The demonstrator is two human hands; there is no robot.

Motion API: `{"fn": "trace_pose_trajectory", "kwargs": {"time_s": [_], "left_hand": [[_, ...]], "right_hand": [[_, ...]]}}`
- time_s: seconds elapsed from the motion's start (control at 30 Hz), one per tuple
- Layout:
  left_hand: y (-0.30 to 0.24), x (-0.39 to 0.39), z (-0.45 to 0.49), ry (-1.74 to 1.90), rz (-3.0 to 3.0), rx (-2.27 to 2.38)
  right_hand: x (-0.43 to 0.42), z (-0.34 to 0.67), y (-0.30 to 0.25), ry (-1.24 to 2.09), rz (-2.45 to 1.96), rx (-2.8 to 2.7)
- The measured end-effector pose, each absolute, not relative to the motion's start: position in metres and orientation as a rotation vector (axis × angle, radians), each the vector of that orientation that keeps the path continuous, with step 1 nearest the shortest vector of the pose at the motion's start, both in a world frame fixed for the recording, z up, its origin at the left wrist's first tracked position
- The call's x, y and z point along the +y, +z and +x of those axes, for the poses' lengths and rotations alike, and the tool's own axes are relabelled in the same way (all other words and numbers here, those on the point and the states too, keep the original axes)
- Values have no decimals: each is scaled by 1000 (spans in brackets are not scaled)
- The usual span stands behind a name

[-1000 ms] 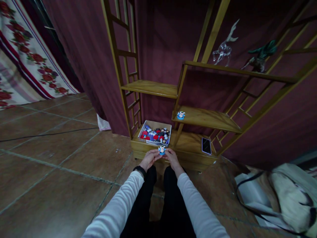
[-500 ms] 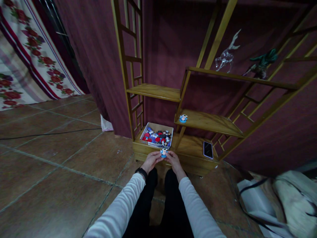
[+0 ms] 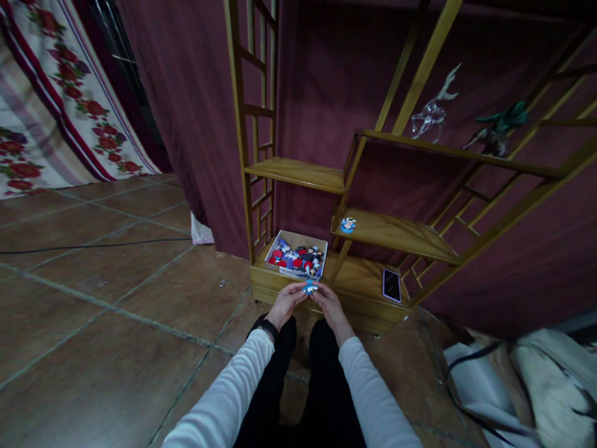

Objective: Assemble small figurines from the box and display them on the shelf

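Observation:
Between the fingertips of my left hand point(image 3: 288, 303) and my right hand point(image 3: 327, 301) is a small blue-and-white toy figurine point(image 3: 310, 287). Both hands pinch it from the sides, just in front of the low cabinet, with its blue part toward the top. Right behind my hands sits a cardboard box point(image 3: 304, 238) filled with red, purple, white and black figurines point(image 3: 298, 256). A similar blue-based figurine point(image 3: 347, 225) stands at the left end of the middle shelf.
The wooden display shelf point(image 3: 298, 171) has stepped levels. A phone point(image 3: 392, 285) lies on the lowest board at right. Higher up stand a clear deer ornament point(image 3: 431, 112) and a dark green statuette point(image 3: 499, 127). Bags point(image 3: 550, 373) lie on the floor at right; a black cable point(image 3: 93, 245) crosses the tiles.
The held figurine has been turned over in my fingers, from upright to its blue part uppermost. Both hands keep hold of it in nearly the same place. The view has shifted slightly.

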State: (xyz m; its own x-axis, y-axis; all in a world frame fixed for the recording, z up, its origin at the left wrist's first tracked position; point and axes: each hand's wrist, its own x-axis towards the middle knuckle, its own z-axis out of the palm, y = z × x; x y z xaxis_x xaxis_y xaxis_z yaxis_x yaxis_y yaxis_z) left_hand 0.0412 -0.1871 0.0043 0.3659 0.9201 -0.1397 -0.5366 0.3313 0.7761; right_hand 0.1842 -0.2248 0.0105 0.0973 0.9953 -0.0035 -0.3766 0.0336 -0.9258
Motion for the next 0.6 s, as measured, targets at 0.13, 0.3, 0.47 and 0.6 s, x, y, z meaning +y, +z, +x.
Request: {"fn": "trace_pose_trajectory", "kwargs": {"time_s": [0.13, 0.3, 0.47, 0.6], "left_hand": [[4, -187, 40, 1063, 699, 648], [2, -186, 42, 1061, 697, 680], [0, -184, 45, 1047, 698, 705], [2, -185, 45, 1040, 675, 728]], "right_hand": [[-225, 184, 12, 1293, -959, -840], [-223, 182, 11, 1317, -972, -791], [-220, 183, 4, 1336, -986, -735], [-217, 185, -2, 1324, -1014, -720]]}}
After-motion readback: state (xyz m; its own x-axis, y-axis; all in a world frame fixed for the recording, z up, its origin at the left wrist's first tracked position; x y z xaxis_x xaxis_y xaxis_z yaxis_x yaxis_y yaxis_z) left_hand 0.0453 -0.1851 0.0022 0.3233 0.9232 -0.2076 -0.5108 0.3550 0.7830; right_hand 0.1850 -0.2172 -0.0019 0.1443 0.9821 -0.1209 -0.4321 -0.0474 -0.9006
